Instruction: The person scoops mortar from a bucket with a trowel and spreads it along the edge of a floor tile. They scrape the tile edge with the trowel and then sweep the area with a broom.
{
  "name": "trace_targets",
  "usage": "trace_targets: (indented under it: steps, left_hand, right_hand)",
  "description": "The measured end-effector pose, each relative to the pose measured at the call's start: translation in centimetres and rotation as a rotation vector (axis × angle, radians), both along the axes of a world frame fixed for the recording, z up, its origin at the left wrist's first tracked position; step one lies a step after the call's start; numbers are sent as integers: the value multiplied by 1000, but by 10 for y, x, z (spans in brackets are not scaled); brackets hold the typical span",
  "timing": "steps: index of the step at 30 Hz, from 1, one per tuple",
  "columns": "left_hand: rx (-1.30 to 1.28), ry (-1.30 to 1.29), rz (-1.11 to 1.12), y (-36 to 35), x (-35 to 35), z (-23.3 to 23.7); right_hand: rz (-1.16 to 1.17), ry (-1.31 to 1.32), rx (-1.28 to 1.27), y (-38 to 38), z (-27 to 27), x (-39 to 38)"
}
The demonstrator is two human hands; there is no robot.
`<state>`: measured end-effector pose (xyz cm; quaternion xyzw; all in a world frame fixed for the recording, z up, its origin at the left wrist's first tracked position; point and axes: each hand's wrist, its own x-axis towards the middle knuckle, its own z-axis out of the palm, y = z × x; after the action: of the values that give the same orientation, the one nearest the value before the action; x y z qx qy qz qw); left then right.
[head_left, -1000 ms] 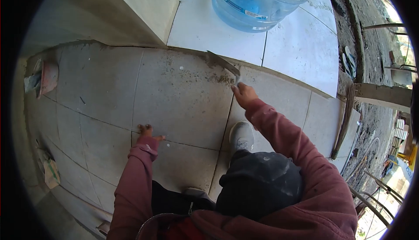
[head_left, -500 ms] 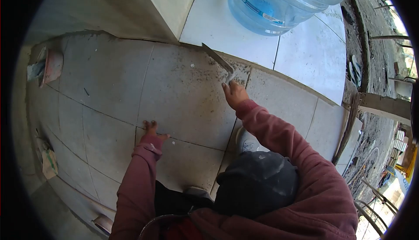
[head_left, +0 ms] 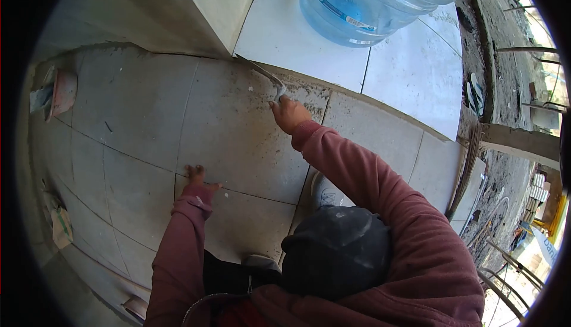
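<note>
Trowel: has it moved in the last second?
Yes. The trowel in the right hand slid left along the step edge, from below the water jug to the wall corner.

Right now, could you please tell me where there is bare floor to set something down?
The grey tiles between the left hand and the bowl lie bare, as do the white tiles right of the water jug. It is crowded along the step edge, where the right hand holds the trowel.

A: Daylight, hard sun on the glossy white tiled step [head_left: 309, 35]; the dusty grey floor tiles [head_left: 137, 119] lie in soft shade.
B: Fisheye bends the edges, black corners. The right hand [head_left: 288, 113] and thin metal trowel [head_left: 259, 71] look sharp.
</note>
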<state>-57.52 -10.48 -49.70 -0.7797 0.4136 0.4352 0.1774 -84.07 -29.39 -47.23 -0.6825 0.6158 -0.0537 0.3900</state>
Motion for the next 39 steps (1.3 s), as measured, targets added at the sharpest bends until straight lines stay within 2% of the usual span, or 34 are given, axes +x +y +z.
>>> trace_targets:
  steps: [3,4,7,8,9,10,13,15,19,22,26,29,32,34,36,38,39]
  left_hand:
    - [-2,19,1,5,7,-9]
    - [-25,40,23,8,8,-10]
    - [-40,58,34,12,12,-16]
    - [-33,51,8,12,13,-18]
    - [-33,55,6,7,10,-12]
    - [4,30,16,0,5,-1]
    - [28,22,-5,2,9,-6]
    - [12,39,-16,9,8,-13]
    - [2,8,-28,-2,7,2]
    - [40,-7,-36,-4,0,3]
    - [74,3,-48,-2,16,-15]
    - [38,6,-67,0,19,-17]
    - [29,2,-67,-1,18,-12]
    - [22,-6,-76,0,17,-9]
    - [6,-2,-82,0,16,-15]
    - [-28,-18,-129,6,25,-26]
    - [-28,-18,-135,5,25,-26]
  right_hand:
    - [-34,39,-78,23,-17,-71]
    - [-53,61,-156,36,-20,-107]
    - [-188,192,-119,76,-45,-243]
    - [-205,143,-106,86,-43,-279]
    - [-333,14,52,88,-16,-286]
    - [-351,-15,108,84,-6,-292]
    - [-333,8,97,72,-10,-284]
    - [-238,141,-68,79,-22,-288]
    - [-136,215,33,89,-4,-295]
    - [-94,273,-153,55,-17,-244]
    - [-13,291,-92,44,-3,-166]
    - [-64,322,-91,54,1,-179]
    - [-334,441,-59,88,-8,-258]
    - [-573,386,-118,130,-18,-310]
    - [-703,271,-89,167,-41,-338]
    - [-613,290,-49,164,-27,-309]
    - [-480,320,-50,152,-12,-282]
